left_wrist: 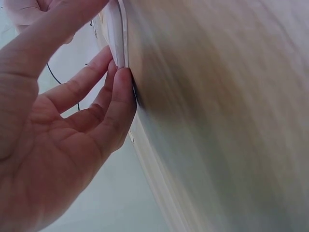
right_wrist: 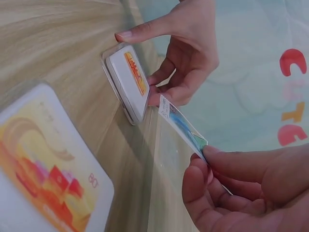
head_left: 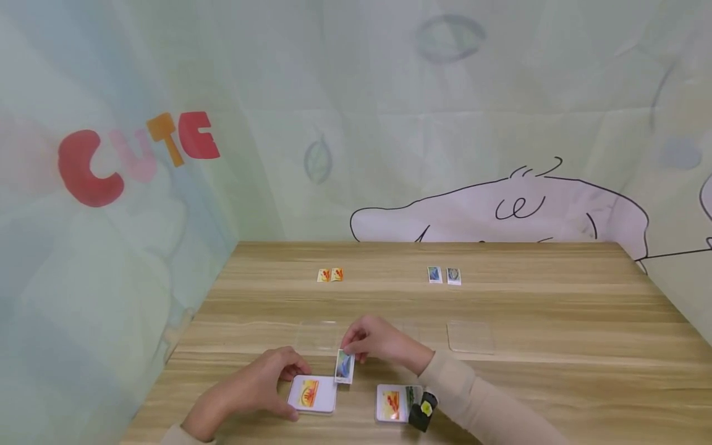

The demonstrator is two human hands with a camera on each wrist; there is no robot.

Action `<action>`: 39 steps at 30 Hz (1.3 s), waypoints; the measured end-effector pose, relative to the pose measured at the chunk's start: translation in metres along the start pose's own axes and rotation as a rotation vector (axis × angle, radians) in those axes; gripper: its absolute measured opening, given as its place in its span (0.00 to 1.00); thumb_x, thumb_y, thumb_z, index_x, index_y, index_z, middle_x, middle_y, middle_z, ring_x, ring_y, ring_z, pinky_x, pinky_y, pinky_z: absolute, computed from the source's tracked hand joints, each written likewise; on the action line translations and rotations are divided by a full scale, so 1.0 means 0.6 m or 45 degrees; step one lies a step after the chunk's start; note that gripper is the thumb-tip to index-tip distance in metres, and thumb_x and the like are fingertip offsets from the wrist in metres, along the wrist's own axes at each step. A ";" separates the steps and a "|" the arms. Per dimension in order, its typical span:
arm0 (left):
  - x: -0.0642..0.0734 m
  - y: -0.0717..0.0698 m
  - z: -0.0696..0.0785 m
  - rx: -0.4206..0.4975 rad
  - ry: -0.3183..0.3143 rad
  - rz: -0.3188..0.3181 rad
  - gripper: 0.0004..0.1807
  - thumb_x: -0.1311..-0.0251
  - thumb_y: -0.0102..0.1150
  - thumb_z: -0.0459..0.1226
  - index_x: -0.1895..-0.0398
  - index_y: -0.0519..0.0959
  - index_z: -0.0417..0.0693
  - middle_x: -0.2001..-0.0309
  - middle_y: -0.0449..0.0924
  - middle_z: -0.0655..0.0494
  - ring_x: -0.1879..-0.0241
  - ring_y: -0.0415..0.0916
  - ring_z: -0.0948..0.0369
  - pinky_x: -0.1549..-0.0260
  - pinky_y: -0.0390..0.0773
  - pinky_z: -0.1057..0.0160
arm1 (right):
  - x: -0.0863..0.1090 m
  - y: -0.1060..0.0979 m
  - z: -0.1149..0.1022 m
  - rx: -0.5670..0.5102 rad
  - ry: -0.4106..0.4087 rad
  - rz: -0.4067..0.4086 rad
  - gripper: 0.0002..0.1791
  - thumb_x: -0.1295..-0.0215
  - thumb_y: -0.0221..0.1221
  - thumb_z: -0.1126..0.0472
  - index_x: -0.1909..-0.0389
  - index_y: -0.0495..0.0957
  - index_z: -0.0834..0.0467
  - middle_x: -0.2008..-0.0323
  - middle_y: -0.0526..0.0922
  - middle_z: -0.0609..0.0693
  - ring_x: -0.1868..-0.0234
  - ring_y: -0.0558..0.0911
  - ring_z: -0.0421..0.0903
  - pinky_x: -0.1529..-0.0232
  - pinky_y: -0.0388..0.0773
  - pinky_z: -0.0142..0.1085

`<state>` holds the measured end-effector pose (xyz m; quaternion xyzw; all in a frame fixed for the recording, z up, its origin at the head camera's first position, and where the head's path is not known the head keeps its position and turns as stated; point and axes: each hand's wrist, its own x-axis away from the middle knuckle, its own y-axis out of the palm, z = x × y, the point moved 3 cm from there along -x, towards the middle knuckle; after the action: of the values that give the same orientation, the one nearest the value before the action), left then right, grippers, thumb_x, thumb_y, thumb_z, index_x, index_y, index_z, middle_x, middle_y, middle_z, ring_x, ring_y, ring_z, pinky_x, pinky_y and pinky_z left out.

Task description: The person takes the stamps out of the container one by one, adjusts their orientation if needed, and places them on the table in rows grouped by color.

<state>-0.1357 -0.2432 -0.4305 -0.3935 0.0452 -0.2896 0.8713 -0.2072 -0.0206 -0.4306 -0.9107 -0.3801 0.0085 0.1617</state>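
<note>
My left hand point(head_left: 258, 383) holds a clear plastic case point(right_wrist: 128, 108) by its opposite edges, thumb on the near side and fingers on the far side. Inside lies a white stack topped by an orange-and-yellow stamp point(head_left: 308, 393). Just beyond the case's right corner, my right hand point(head_left: 381, 343) pinches a blue-and-green picture stamp point(head_left: 345, 366) at its upper end between thumb and fingers. The stamp's lower end hangs beside the case, tilted in the right wrist view. In the left wrist view, fingertips point(left_wrist: 123, 84) press against the layered edge of the case.
A second white-filled case point(head_left: 380, 405) with an orange stamp point(head_left: 391, 405) lies to the right, partly covered by a black device point(head_left: 424, 413). Clear plastic lids point(head_left: 470, 337) lie farther back. Two orange stamps point(head_left: 324, 275) and two bluish-grey stamps point(head_left: 434, 275) lie near the far table edge.
</note>
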 end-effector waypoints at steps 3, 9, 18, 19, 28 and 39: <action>-0.002 -0.001 0.001 -0.004 -0.003 0.001 0.32 0.62 0.83 0.44 0.53 0.79 0.44 0.57 0.75 0.59 0.57 0.75 0.64 0.54 0.78 0.63 | 0.001 -0.006 0.000 0.002 0.002 0.005 0.04 0.35 0.61 0.74 0.69 0.82 0.68 0.77 0.80 0.48 0.78 0.76 0.40 0.74 0.76 0.32; -0.001 -0.001 0.004 -0.005 -0.012 0.004 0.32 0.63 0.84 0.43 0.53 0.79 0.44 0.57 0.75 0.59 0.58 0.74 0.65 0.55 0.78 0.64 | 0.002 -0.017 0.004 0.026 0.023 0.022 0.04 0.35 0.61 0.72 0.69 0.83 0.66 0.77 0.80 0.47 0.78 0.76 0.40 0.75 0.76 0.31; 0.001 -0.002 0.003 -0.016 -0.015 0.008 0.32 0.63 0.84 0.44 0.53 0.79 0.44 0.57 0.75 0.59 0.58 0.73 0.66 0.55 0.77 0.64 | 0.011 -0.041 0.003 0.059 0.009 0.033 0.04 0.35 0.61 0.73 0.68 0.83 0.66 0.75 0.82 0.49 0.77 0.76 0.42 0.70 0.79 0.39; 0.001 -0.001 0.003 -0.014 -0.013 0.007 0.32 0.63 0.84 0.43 0.53 0.79 0.44 0.57 0.75 0.59 0.58 0.73 0.66 0.55 0.77 0.64 | 0.013 -0.044 0.003 0.060 0.012 0.033 0.04 0.34 0.61 0.72 0.68 0.83 0.66 0.75 0.82 0.49 0.77 0.76 0.42 0.70 0.79 0.38; 0.002 0.000 0.003 -0.020 0.006 0.015 0.32 0.64 0.84 0.44 0.53 0.80 0.44 0.57 0.75 0.60 0.58 0.74 0.66 0.54 0.77 0.64 | 0.020 -0.062 0.012 0.082 0.038 0.051 0.04 0.34 0.61 0.71 0.68 0.83 0.65 0.75 0.81 0.48 0.77 0.76 0.41 0.71 0.79 0.37; 0.003 0.001 -0.002 0.010 0.031 0.015 0.33 0.62 0.83 0.43 0.52 0.78 0.43 0.56 0.76 0.59 0.57 0.75 0.65 0.54 0.78 0.64 | 0.029 -0.081 0.019 0.066 0.058 0.054 0.04 0.33 0.60 0.71 0.67 0.82 0.66 0.74 0.81 0.48 0.75 0.77 0.42 0.68 0.81 0.40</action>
<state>-0.1343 -0.2444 -0.4314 -0.3862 0.0570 -0.2894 0.8740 -0.2299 0.0269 -0.4249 -0.9139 -0.3567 0.0009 0.1937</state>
